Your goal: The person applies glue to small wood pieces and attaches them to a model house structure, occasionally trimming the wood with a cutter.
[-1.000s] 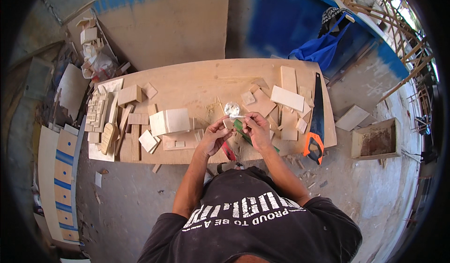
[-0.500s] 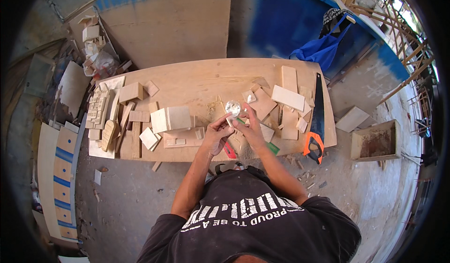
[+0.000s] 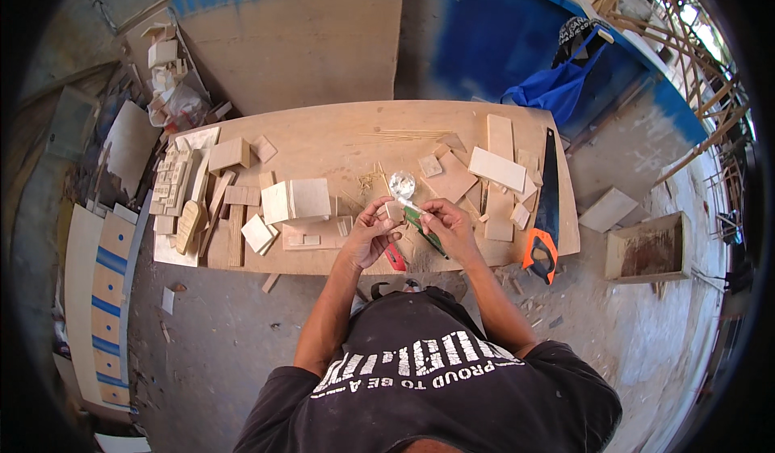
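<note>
Over the near middle of the workbench [image 3: 347,146], my left hand [image 3: 370,233] pinches a small flat wooden block [image 3: 394,211] between thumb and fingers. Close beside it on the right, my right hand [image 3: 452,231] has its fingertips pressed together; whatever they hold is too small to make out. Just beyond the fingers sits a small round dish of white paste [image 3: 401,184]. A long green piece [image 3: 415,217] lies between and below my hands, partly covered by the right one. Near my left wrist is a red-handled cutter [image 3: 395,257].
Wooden blocks and boards [image 3: 299,200] crowd the bench's left half. Thin sticks [image 3: 373,180] lie scattered in the middle. At right are more offcuts [image 3: 496,170] and a handsaw [image 3: 546,235] with an orange handle. A wooden box [image 3: 648,249] stands on the floor at right.
My hands have come down and nearer to me, away from the dish, and moved slightly apart. More of the dish and the green piece now shows.
</note>
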`<control>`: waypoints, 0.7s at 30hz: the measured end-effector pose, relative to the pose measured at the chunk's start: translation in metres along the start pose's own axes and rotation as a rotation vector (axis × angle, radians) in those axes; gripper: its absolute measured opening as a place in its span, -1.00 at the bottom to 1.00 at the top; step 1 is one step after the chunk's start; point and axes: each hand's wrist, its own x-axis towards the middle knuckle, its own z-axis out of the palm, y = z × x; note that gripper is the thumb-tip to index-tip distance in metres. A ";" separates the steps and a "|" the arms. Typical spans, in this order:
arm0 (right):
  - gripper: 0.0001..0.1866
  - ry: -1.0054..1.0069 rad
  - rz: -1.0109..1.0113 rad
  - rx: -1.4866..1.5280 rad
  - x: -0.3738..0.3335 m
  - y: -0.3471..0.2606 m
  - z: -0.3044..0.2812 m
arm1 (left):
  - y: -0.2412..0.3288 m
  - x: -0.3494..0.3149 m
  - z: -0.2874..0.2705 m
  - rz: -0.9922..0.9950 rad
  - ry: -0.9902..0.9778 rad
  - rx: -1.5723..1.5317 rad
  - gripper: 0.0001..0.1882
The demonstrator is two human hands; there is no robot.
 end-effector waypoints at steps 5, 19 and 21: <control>-0.81 -0.031 0.060 -0.005 -0.001 0.012 -0.005 | -0.001 -0.005 -0.002 -0.020 -0.047 -0.024 -0.43; -0.82 0.012 0.047 -0.139 0.000 0.017 -0.001 | -0.006 -0.010 -0.008 -0.020 -0.030 0.004 -0.41; -0.83 0.004 0.037 -0.149 0.002 0.017 0.002 | -0.004 -0.011 -0.009 -0.013 -0.024 0.006 -0.41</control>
